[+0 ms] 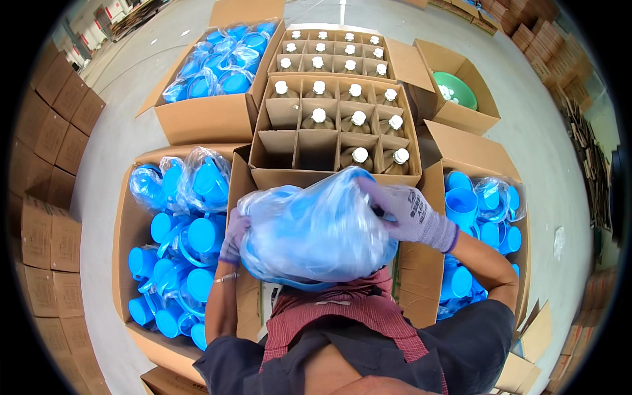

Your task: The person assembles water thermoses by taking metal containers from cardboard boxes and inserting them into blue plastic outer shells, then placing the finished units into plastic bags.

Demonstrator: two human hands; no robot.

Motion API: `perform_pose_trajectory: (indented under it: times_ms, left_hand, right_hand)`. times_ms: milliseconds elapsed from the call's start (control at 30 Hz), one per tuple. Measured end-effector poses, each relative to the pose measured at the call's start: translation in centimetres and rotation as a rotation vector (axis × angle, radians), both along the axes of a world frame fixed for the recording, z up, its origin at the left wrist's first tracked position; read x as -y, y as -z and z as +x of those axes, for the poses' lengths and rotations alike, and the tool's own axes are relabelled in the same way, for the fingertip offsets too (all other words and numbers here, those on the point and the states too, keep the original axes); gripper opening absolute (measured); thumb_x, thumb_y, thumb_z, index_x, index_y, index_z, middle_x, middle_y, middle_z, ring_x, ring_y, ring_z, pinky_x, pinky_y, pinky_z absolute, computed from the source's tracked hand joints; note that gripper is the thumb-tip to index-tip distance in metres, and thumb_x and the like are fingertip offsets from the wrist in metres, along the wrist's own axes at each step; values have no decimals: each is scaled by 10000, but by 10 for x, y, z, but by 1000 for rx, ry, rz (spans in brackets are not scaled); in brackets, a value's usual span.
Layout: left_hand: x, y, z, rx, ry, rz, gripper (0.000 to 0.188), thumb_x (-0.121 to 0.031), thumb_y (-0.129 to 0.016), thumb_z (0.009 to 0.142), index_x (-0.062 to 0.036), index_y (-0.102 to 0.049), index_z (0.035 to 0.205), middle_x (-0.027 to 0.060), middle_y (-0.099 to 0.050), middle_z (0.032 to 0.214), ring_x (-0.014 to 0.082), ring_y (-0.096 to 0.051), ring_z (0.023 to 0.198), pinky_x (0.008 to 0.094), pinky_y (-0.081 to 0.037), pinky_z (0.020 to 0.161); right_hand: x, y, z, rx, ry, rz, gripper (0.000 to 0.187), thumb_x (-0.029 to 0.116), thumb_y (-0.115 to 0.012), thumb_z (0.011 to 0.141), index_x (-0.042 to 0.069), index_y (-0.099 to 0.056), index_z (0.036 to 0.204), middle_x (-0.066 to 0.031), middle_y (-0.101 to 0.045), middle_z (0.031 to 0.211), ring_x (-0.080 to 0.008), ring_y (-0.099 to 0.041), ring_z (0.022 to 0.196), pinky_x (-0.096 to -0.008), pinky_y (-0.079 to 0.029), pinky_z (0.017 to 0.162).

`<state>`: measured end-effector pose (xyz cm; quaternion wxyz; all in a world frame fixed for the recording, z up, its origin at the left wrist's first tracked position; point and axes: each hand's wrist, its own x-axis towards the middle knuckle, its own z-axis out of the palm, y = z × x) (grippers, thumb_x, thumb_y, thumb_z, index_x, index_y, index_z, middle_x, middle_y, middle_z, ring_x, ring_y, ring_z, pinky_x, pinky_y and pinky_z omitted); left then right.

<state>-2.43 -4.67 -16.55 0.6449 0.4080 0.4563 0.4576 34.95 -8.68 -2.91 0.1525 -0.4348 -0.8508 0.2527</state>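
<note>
A clear plastic bag with blue plastic things inside (316, 230) is held in front of my chest. My left hand (236, 237), in a pale purple knit glove, grips the bag's left side. My right hand (409, 212), gloved alike, is closed on its upper right edge. The shape of the blue contents is blurred by the crinkled film. Just beyond the bag stands a divided carton (336, 179) with white-capped bottles (359, 156) in many of its compartments; several compartments at its near left hold no bottle.
Open cartons of loose blue plastic cups (205, 235) stand at left and right (457, 282). Farther off are a carton of bagged blue pieces (235, 82), another bottle carton (332, 66), and a box holding a green basin (464, 92). Stacked cartons (41, 230) line the left side.
</note>
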Motion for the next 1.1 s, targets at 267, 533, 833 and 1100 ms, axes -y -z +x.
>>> perform_pose_trajectory:
  times_ms: [267,533,833,1100]
  left_hand:
    - [32,-8,15,-354,-7,185,372,-85,-738,829,38,-648,1168,97,-714,1040,173,-682,916,318,-554,854]
    - [13,-18,3,28,64,96,389,-151,-719,880,32,-630,1212,107,-678,1157,178,-649,1050,338,-523,934]
    - [88,-31,-20,-897,-518,347,505,-243,-843,663,-5,-679,1079,138,-716,901,274,-698,856,379,-552,784]
    - [104,31,-158,-797,-694,499,422,-212,-569,964,-25,-512,1338,144,-614,1256,257,-603,1147,374,-498,980]
  right_hand:
    - [13,20,33,-265,412,-201,369,171,-633,869,6,-524,1181,-181,-615,1070,-348,-597,1011,-379,-491,892]
    - [-20,20,46,157,-220,245,547,281,-649,725,4,-584,1192,-179,-607,1178,-417,-554,1118,-491,-435,952]
    - [-87,59,32,-5,53,66,593,242,-584,943,1,-386,1447,-155,-474,1446,-290,-446,1342,-408,-355,1134]
    - [-38,41,-280,-544,-597,-70,890,326,-807,763,105,-368,1504,-251,-188,1584,-385,-115,1494,-481,-193,1189]
